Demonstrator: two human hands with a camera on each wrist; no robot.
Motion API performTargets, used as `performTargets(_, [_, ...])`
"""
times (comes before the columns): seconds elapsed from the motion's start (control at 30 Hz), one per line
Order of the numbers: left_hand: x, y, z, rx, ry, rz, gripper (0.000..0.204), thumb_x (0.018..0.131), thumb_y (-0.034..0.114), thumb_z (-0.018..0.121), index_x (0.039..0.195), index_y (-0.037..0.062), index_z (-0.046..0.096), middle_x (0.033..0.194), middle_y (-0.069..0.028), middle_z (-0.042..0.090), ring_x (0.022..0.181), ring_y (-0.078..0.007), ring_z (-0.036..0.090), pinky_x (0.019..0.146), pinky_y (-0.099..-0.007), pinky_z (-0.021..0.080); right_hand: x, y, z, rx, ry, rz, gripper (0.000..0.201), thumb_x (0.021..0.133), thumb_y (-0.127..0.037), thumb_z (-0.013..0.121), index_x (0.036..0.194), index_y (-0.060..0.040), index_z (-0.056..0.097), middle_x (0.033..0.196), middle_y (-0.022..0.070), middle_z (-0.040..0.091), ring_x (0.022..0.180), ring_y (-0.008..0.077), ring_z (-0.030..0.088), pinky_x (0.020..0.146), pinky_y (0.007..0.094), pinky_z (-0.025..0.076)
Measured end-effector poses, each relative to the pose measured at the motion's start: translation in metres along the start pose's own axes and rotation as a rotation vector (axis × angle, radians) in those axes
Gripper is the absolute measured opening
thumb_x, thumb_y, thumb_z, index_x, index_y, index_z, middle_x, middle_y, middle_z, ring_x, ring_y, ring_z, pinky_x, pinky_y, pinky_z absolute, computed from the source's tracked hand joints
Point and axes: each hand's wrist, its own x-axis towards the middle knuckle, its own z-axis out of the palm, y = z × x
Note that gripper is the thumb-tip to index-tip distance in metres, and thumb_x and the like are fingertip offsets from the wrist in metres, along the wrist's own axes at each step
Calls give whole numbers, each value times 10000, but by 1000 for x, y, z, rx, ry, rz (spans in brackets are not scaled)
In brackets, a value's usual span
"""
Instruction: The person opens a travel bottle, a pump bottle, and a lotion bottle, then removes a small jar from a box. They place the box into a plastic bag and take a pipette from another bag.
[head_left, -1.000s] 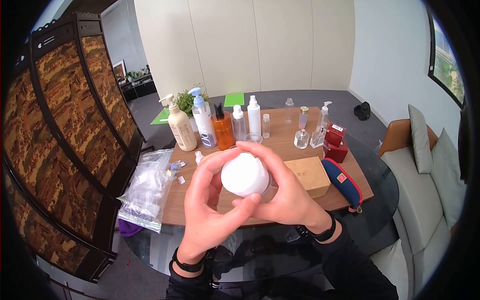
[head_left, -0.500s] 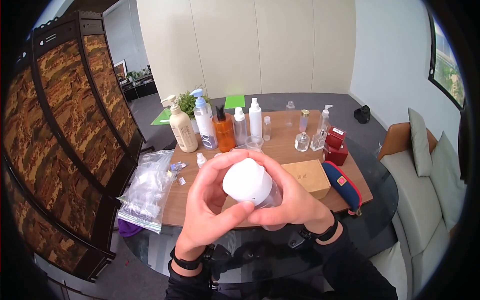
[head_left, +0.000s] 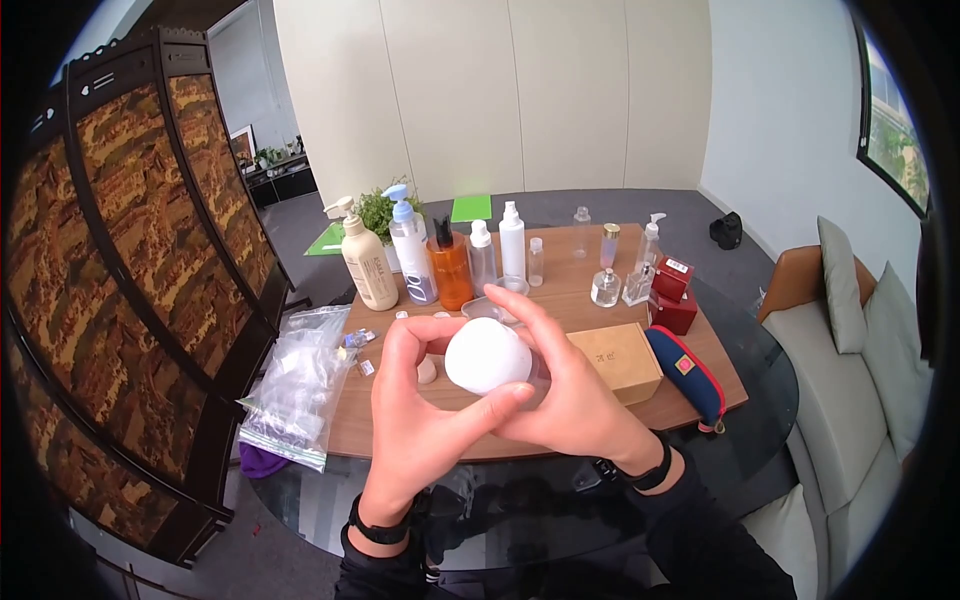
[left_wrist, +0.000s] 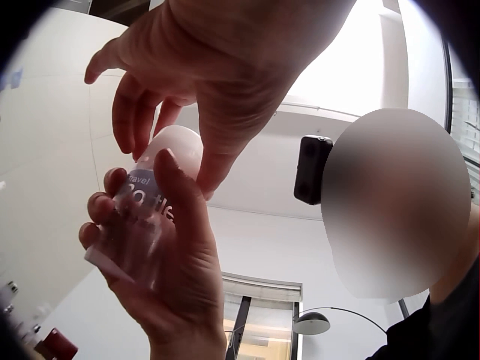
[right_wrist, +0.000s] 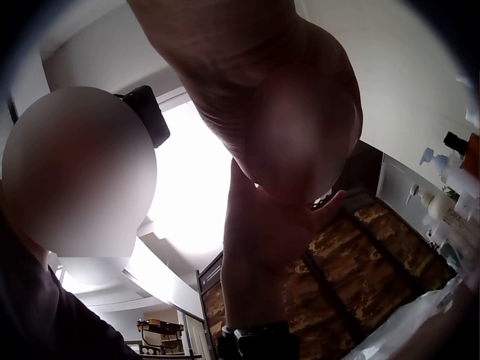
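Both hands are raised above the table's near side around a clear bottle with a rounded white cap [head_left: 488, 356]. The left hand [head_left: 425, 425] pinches the cap, its thumb along the near side. The right hand [head_left: 575, 400] grips the body below, index finger extended past the cap. In the left wrist view, the right hand [left_wrist: 184, 259] wraps the labelled bottle [left_wrist: 142, 191], while the left hand [left_wrist: 217, 67] reaches down to the cap [left_wrist: 180, 141]. The right wrist view shows the right hand [right_wrist: 300, 131] dark and close, the left hand [right_wrist: 259, 225] beyond; the bottle is hidden there.
Pump and spray bottles, one an orange bottle [head_left: 452, 272], stand at the back of the wooden table [head_left: 580, 285]. Toward the right are small bottles, red boxes [head_left: 673, 295], a cardboard box [head_left: 612, 362] and a blue pouch [head_left: 688, 370]. Plastic bags [head_left: 300, 375] lie left.
The bottle has tipped so the cap faces the head camera more and less of the body shows. The left fingers have shifted around the cap, and the right index finger has lifted away from it.
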Motion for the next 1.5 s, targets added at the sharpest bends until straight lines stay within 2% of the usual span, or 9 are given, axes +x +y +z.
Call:
performTargets(0.23, [2,4,-1,24,-29,-95,596,644,180,873,1086,9,512,1043,-81,587,1002,-170,570,911,-316,442,-2,0,4,-384,120,-15,933,703,-156,770,1471,-130,240,1015,168,619,948,304,654,810,375,513])
performTargets(0.33, [2,6,1,60,-41,-87,630,657,154,856,1156,-12,508,1072,-94,592,1021,-172,570,923,-310,439,-1,0,3,-393,115,-12,935,708,-175,768,1474,-137,235,1001,178,627,959,326,654,819,369,511])
performTargets(0.57, [3,0,0,-447,-202,-75,623,743,45,771,1297,-16,492,1230,-120,544,1139,-178,538,1008,-328,408,1,-2,-6,7,-22,-32,950,727,-105,766,1485,-103,194,1250,190,523,1117,246,566,925,369,453])
performTargets(0.63, [2,-2,1,-400,-174,-13,626,747,19,748,1310,-23,478,1253,-128,534,1174,-195,518,1012,-336,404,1,-2,-5,51,-33,-11,953,730,-87,763,1487,-94,183,1283,187,489,1145,229,534,948,371,437])
performTargets(0.77, [1,-3,-3,-355,-173,-116,638,746,-39,685,1339,-32,448,1293,-142,513,1216,-232,498,1027,-361,391,0,-6,-3,52,-40,42,946,745,-107,759,1488,-98,173,1231,195,518,1128,241,551,939,371,442])
performTargets(0.97, [5,-7,-13,-501,-298,-40,573,747,-89,624,1303,-27,500,1329,-153,482,1218,-222,497,1013,-347,403,0,-4,-2,80,-59,40,950,752,-119,755,1490,-99,157,1205,195,534,1105,245,563,921,371,451])
performTargets(1.23, [1,-2,-5,-134,-136,3,611,712,119,794,1263,-3,557,1175,-92,543,1125,-171,524,904,-307,444,0,2,-3,-53,7,14,962,729,-140,762,1490,-129,174,1053,178,610,959,274,645,818,372,502])
performTargets(1.37, [3,-2,-6,70,-77,-17,590,662,217,860,1154,6,613,1043,-84,607,999,-140,584,792,-265,459,-3,1,3,-397,105,-82,957,713,-197,760,1487,-152,199,977,146,636,820,329,666,699,406,529])
performTargets(1.5, [1,0,0,16,-26,-106,535,652,251,868,1051,6,608,935,-78,641,859,-133,624,761,-270,474,-4,-2,6,-530,141,-89,966,701,-227,763,1487,-161,205,966,121,641,789,332,661,649,425,525])
